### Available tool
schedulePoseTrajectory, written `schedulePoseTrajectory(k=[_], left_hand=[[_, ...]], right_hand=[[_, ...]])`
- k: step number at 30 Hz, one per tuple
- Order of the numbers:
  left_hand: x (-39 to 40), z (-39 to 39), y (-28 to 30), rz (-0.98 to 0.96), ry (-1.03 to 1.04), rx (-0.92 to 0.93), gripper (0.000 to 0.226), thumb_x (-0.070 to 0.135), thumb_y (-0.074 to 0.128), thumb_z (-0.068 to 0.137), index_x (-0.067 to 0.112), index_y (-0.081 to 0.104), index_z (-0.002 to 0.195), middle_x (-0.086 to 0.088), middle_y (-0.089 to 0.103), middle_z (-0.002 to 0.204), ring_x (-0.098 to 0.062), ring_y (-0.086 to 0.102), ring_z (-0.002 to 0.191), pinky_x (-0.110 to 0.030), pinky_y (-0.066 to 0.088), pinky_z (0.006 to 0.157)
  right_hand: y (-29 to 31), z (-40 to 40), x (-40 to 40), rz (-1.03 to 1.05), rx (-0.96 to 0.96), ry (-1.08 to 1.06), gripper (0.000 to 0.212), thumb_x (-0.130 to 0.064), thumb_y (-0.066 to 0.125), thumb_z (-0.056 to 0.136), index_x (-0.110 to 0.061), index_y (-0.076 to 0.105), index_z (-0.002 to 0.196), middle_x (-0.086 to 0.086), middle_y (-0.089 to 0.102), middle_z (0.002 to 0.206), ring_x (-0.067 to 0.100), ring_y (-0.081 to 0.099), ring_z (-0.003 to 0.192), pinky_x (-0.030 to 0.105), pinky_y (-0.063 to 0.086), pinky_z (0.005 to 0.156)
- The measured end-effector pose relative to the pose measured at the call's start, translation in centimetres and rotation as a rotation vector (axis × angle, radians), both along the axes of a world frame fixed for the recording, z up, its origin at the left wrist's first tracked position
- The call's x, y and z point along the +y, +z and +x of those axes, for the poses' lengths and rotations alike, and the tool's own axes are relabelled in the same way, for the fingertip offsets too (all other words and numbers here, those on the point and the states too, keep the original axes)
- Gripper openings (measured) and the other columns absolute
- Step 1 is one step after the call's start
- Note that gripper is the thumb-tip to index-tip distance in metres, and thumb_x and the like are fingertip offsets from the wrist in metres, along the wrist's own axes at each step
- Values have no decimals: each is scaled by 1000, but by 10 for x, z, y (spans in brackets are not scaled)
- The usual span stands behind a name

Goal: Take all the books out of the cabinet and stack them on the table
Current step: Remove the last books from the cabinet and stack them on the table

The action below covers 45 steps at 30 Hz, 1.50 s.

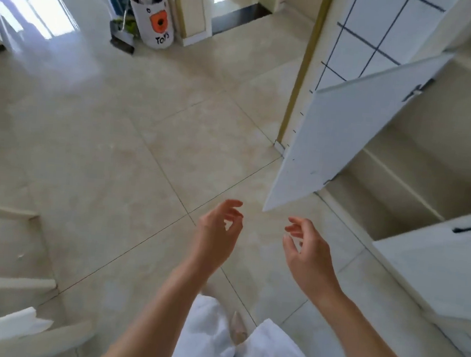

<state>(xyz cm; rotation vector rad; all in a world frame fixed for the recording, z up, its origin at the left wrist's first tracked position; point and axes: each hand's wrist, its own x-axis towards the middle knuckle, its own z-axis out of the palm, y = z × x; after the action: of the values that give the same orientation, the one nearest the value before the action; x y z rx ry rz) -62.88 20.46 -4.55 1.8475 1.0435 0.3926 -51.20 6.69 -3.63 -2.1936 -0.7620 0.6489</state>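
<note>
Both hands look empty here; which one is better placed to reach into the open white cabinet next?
Right hand, probably: it hangs nearer the open white cabinet and its swung-out door; the left hand would have to cross over.

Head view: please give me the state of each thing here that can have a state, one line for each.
Left hand: open, fingers loosely curled, holds nothing.
Right hand: open, fingers loosely curled, holds nothing.
Upper cabinet door: swung open.
Cabinet shelves: no books visible on the parts in view.
Lower cabinet door: open, handle visible.
Toy bin: upright, filled to the top.
</note>
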Motion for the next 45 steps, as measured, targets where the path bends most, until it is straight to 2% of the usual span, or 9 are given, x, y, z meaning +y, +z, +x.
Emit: schedulePoseTrajectory(k=[7, 12, 15, 21, 25, 34, 38, 43, 45], left_hand=[[68, 109, -1, -19, -188, -13, 28, 5, 56, 87, 27, 64, 103, 6, 69, 85, -9, 65, 85, -34, 54, 82], [132, 207, 25, 61, -292, -88, 20, 6, 58, 91, 12, 66, 108, -4, 71, 91, -14, 64, 83, -8, 45, 69], [169, 271, 45, 115, -386, -134, 18, 9, 57, 92, 10, 67, 107, -3, 71, 92, -15, 65, 81, -2, 42, 64], [202, 396, 45, 45, -741, 1, 16, 25, 62, 90, 22, 67, 105, 3, 68, 94, -20, 67, 83, -39, 53, 81], [195, 442, 38, -28, -1022, 173, 51, 55, 64, 77, 32, 56, 122, 5, 66, 113, -21, 67, 97, -47, 56, 84], [182, 464, 19, -59, -1097, 150, 55, 37, 74, 80, 27, 51, 129, 9, 60, 110, -22, 68, 94, -38, 59, 73], [156, 454, 20, 15, -1075, 132, 64, 57, 71, 73, 37, 45, 128, 19, 56, 108, -19, 67, 91, -47, 59, 78], [108, 434, 11, 159, -1004, -6, 95, 53, 63, 84, 34, 1, 153, 3, 18, 158, -22, 58, 115, -34, 45, 95], [88, 434, 9, 316, -1034, -115, 94, 53, 59, 86, 29, -2, 154, 5, 6, 162, -20, 30, 143, -35, 32, 107]], right_hand=[[-6, 64, 28, -21, 61, -178, 31, -22, 51, 95, -21, 49, 126, -8, 56, 112, 9, 52, 107, 23, 41, 92], [1, 120, 71, 3, 75, -357, 27, -22, 51, 95, -21, 52, 122, -8, 60, 107, 11, 56, 105, 27, 47, 93], [12, 157, 105, 34, 126, -444, 29, -27, 50, 96, -18, 52, 123, -7, 59, 108, 11, 58, 103, 15, 43, 81], [23, 219, 169, 74, 361, -590, 50, -45, 55, 90, -17, 45, 130, -3, 59, 120, 10, 55, 100, 11, 38, 67], [25, 232, 199, 117, 486, -637, 71, -57, 58, 84, -16, 36, 137, 1, 54, 133, 15, 56, 107, 14, 37, 64], [27, 246, 197, 150, 615, -673, 61, -37, 63, 83, -17, 31, 131, 2, 51, 127, 19, 57, 103, 22, 46, 65], [25, 246, 164, 143, 699, -675, 66, -40, 69, 78, -24, 32, 131, -1, 54, 130, 17, 58, 104, 29, 50, 80], [30, 249, 105, 120, 803, -683, 64, -37, 74, 75, -30, 37, 128, -2, 64, 118, 15, 62, 100, 37, 48, 84], [31, 250, 79, 109, 810, -682, 62, -37, 74, 76, -31, 41, 128, -5, 67, 115, 16, 62, 103, 37, 48, 85]])
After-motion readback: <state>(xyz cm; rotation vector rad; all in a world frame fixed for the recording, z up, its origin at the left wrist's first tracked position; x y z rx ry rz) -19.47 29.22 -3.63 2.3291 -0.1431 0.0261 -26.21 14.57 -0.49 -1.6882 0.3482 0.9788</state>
